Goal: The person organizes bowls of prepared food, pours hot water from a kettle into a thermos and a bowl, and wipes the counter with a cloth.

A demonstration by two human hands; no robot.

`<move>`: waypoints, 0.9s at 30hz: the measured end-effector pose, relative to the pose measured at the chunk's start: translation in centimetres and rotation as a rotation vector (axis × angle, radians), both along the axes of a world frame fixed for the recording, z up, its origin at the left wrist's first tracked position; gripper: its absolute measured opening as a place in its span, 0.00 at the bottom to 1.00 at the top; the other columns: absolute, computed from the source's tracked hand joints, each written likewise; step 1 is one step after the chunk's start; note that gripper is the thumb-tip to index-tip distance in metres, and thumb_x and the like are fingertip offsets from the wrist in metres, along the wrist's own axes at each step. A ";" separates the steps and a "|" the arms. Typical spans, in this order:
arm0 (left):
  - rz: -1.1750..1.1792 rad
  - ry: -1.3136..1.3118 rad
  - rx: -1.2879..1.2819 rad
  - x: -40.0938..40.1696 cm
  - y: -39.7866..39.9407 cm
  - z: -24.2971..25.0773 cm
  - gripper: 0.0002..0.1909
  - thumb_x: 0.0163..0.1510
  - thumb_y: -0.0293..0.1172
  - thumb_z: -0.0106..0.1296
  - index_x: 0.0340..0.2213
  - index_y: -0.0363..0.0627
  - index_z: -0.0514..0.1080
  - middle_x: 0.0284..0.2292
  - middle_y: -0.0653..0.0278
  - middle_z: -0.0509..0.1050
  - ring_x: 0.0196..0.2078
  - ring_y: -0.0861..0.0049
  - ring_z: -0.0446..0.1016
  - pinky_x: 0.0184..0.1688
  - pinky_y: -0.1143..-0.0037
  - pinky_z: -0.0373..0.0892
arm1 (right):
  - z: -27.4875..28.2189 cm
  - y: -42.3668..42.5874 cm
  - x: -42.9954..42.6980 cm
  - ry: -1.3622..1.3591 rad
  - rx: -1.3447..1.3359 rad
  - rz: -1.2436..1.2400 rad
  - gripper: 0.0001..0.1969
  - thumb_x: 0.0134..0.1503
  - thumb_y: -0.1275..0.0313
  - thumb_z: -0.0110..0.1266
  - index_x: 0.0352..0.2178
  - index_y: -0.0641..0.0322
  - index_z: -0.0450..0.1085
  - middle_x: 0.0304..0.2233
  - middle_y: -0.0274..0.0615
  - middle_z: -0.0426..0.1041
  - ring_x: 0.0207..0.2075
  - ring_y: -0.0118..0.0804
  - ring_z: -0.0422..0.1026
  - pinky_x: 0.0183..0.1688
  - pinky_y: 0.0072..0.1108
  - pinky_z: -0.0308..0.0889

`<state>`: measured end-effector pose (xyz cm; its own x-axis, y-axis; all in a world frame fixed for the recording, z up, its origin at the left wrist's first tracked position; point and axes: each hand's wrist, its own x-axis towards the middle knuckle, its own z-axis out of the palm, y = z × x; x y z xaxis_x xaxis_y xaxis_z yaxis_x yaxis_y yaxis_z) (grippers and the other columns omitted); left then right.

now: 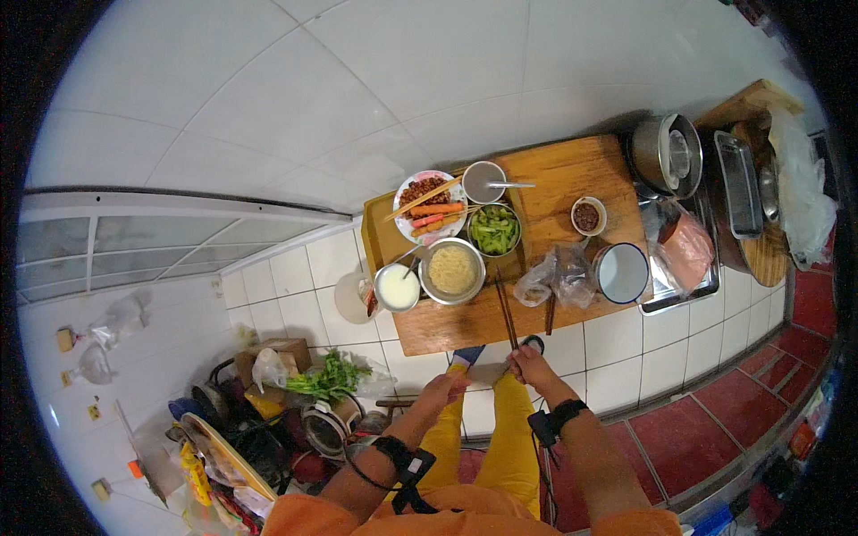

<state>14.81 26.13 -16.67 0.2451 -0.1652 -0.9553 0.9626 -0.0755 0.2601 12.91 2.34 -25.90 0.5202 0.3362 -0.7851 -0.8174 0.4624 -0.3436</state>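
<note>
My right hand (533, 365) grips a pair of dark chopsticks (507, 311) whose tips reach over the front of the wooden table (570, 167). My left hand (441, 391) hangs in front of my yellow trousers; its fingers are bunched, and I cannot tell whether they hold anything. Beyond the chopsticks stand a metal bowl of pale yellow crumbs (452, 271), a bowl of white liquid (398, 288) with a utensil in it, and a bowl of green vegetable pieces (494, 230). A patterned plate (407, 231) carries sausage-like sticks, reddish-brown pieces and long wooden chopsticks.
A bowl of greyish liquid (482, 182) holds a spoon. To the right are a cup of dark sauce (587, 216), a plastic bag (566, 275), a white enamel pot (622, 273), and bagged pink food (687, 251) on a metal tray. Leafy greens (333, 376) lie at lower left.
</note>
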 end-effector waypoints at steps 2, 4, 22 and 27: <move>0.000 -0.012 0.010 0.2 0.7 2.3 0.22 0.54 0.45 0.36 0.45 0.42 0.60 0.39 0.64 0.70 0.41 0.78 0.65 0.42 0.78 0.58 | 2.5 0.1 1.5 0.003 -0.124 0.126 0.11 0.55 0.61 0.42 0.25 0.56 0.62 0.15 0.35 0.61 0.15 0.28 0.61 0.12 0.16 0.53; -0.004 -0.046 0.007 0.1 0.9 2.8 0.22 0.54 0.45 0.36 0.45 0.42 0.60 0.39 0.64 0.70 0.41 0.78 0.66 0.42 0.78 0.59 | 3.2 -0.1 2.0 0.010 -0.230 0.239 0.14 0.57 0.59 0.38 0.26 0.58 0.62 0.13 0.33 0.59 0.14 0.25 0.60 0.13 0.17 0.53; 0.131 -0.058 -0.532 3.3 -5.5 5.3 0.30 0.54 0.51 0.37 0.48 0.36 0.56 0.46 0.53 0.64 0.47 0.68 0.65 0.50 0.73 0.59 | 16.9 2.7 -4.7 -0.085 0.065 0.175 0.11 0.58 0.65 0.39 0.31 0.61 0.64 0.16 0.29 0.57 0.17 0.22 0.55 0.20 0.14 0.54; 0.233 -0.009 -0.631 3.6 -4.8 7.9 0.30 0.56 0.50 0.29 0.49 0.34 0.55 0.48 0.53 0.61 0.49 0.67 0.62 0.52 0.71 0.57 | 20.0 1.7 -4.2 0.013 -0.151 -0.041 0.09 0.54 0.67 0.44 0.28 0.62 0.66 0.14 0.28 0.57 0.15 0.22 0.55 0.19 0.14 0.54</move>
